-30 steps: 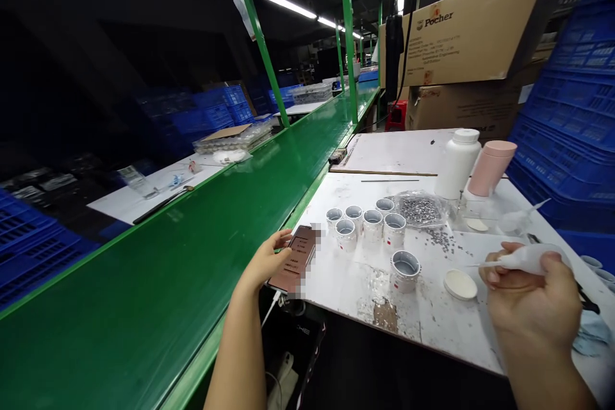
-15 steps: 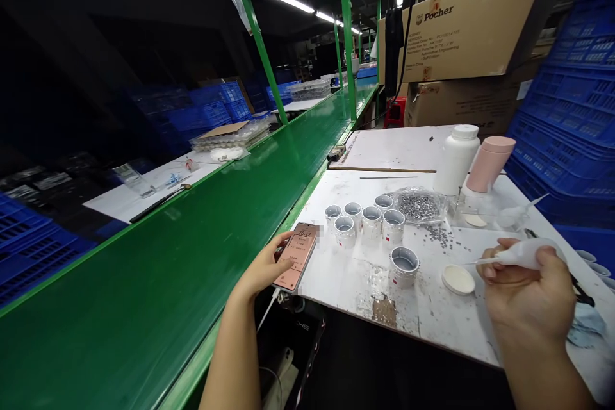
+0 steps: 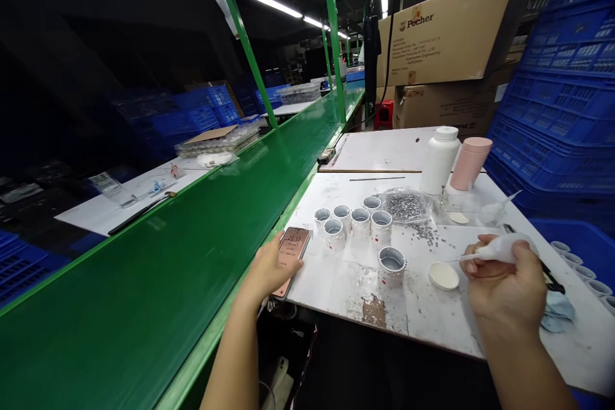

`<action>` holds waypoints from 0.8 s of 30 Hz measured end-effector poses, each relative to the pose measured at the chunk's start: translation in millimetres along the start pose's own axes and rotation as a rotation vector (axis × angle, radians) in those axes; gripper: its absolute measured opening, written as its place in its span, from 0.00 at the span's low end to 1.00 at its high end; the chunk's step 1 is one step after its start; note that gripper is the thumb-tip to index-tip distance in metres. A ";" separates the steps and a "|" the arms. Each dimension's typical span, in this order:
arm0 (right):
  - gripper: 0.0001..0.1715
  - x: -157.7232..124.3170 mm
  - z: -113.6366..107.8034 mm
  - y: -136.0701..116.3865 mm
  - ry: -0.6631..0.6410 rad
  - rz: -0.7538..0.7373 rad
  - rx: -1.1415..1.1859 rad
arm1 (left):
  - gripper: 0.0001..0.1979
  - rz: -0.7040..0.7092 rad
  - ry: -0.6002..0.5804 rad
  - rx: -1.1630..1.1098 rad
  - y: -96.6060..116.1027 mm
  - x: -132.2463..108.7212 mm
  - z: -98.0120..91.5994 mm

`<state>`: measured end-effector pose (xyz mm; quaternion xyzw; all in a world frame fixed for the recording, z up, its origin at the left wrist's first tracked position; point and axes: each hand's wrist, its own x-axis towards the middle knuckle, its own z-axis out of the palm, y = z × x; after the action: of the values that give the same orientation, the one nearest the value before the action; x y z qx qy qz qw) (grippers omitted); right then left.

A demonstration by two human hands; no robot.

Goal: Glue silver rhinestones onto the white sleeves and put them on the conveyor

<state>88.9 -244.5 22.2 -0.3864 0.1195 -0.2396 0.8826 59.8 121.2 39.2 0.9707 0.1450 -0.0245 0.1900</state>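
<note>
My left hand (image 3: 270,270) reaches across a smartphone (image 3: 294,247) at the table's left edge, its thumb by the right side of the lit screen and its fingers along the left side, partly hidden. In my right hand (image 3: 507,288) is a white squeeze bottle (image 3: 507,247), its thin nozzle pointing left. Just below the nozzle tip lies a round white lid or dish (image 3: 443,275). Between the hands stands a white cup-shaped part (image 3: 391,265) with a grey inside. Several similar parts (image 3: 360,221) are grouped behind it.
A plastic bag of small metal pieces (image 3: 407,205) lies behind, with loose pieces (image 3: 429,235) spilled before it. A white bottle (image 3: 439,160) and pink bottle (image 3: 471,163) stand at the back. Left runs a green conveyor (image 3: 192,250); blue crates (image 3: 552,109) rise at right.
My left thumb has moved from over the screen to the phone's right side. The view has turned slightly right. My right hand keeps the squeeze bottle near the round white lid.
</note>
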 end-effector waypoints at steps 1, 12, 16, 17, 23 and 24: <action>0.17 0.3 0.3 0.7 -0.004 -0.003 0.001 | 0.44 -0.020 0.030 0.138 7.6 2.0 4.1; 0.22 2.2 8.9 4.5 0.001 0.044 0.043 | 0.39 -0.138 0.062 0.323 29.6 28.0 18.0; 0.23 2.3 7.2 4.9 -0.001 0.044 0.035 | 0.44 -0.099 0.125 0.285 24.1 18.3 13.3; 0.23 2.7 7.0 5.3 0.006 0.046 0.038 | 0.46 -0.054 0.183 0.261 25.0 11.1 12.0; 0.23 4.1 10.1 7.3 0.010 0.025 0.046 | 0.33 0.331 0.098 -0.237 77.6 -42.8 42.2; 0.23 3.4 10.9 6.6 0.005 0.011 0.038 | 0.36 0.365 0.039 -0.327 91.8 -47.2 54.3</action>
<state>98.3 -235.5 24.6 -0.3682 0.1192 -0.2381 0.8908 41.8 6.6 26.9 0.9375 -0.0273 0.0528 0.3429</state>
